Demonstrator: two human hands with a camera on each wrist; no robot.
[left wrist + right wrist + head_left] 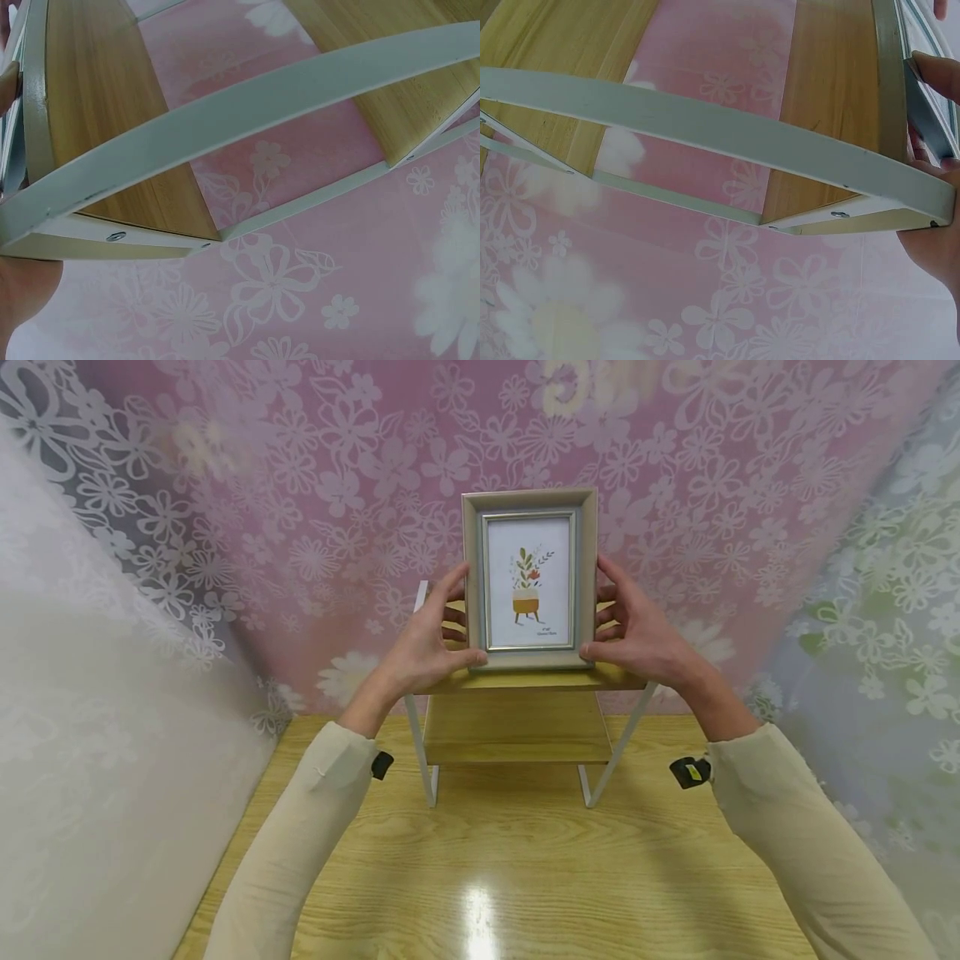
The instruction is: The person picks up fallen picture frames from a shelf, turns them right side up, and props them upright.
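Note:
A beige picture frame (530, 585) with a thin gold inner border stands on the wooden top (540, 680) of a small two-tier table. Its print shows a plant in an orange pot on legs. My left hand (429, 642) grips the frame's left side, thumb on the lower front corner. On the opposite side my right hand (641, 631) holds it likewise, with its thumb at the lower right corner. Fingertips behind the frame are hidden. Each wrist view catches only part of the hand, at the edge beside the table's white metal leg (225, 112).
Below the top is a lower wooden shelf (517, 727) between white legs (619, 747). The table stands on a glossy wood-pattern floor (465, 843). Behind it rises a pink floral wall covering (337, 527), and pale floral panels (892, 635) flank both sides.

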